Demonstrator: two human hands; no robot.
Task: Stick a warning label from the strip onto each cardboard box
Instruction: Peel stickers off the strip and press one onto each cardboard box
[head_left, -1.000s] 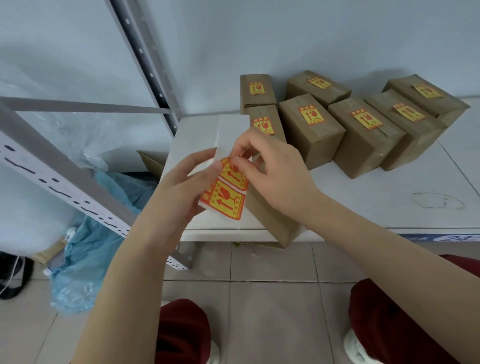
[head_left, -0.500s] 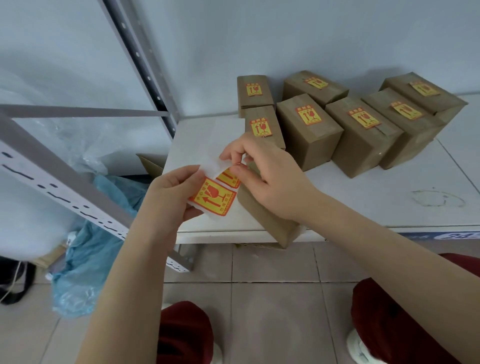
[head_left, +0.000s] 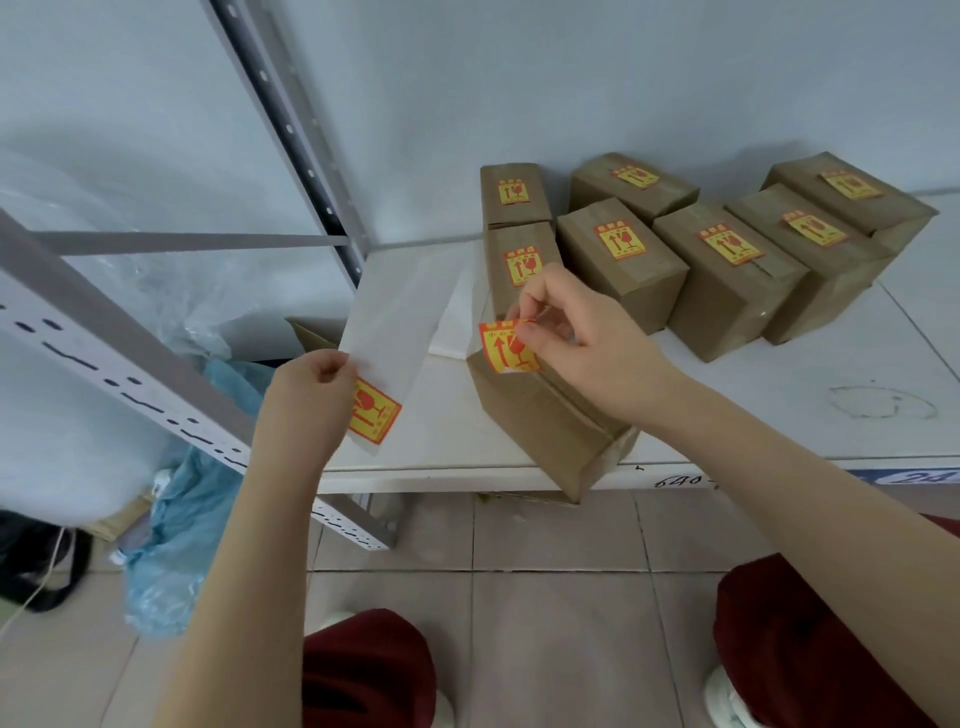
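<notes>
The left hand (head_left: 311, 395) pinches the lower end of the white backing strip (head_left: 400, 322), one label (head_left: 375, 413) left on it by the thumb. The right hand (head_left: 587, 338), fingers curled, pinches a peeled warning label (head_left: 506, 348) just over the nearest cardboard box (head_left: 540, 421) at the front edge of the surface (head_left: 779, 405). Behind, seven labelled boxes (head_left: 623, 260) stand.

Handwritten "640-" and a blue sticker (head_left: 917, 476) reading "24" stand on the table's (head_left: 467, 475) front edge; the yellow labels (head_left: 621, 240) show arrows and a glass sign, their characters unreadable.
</notes>
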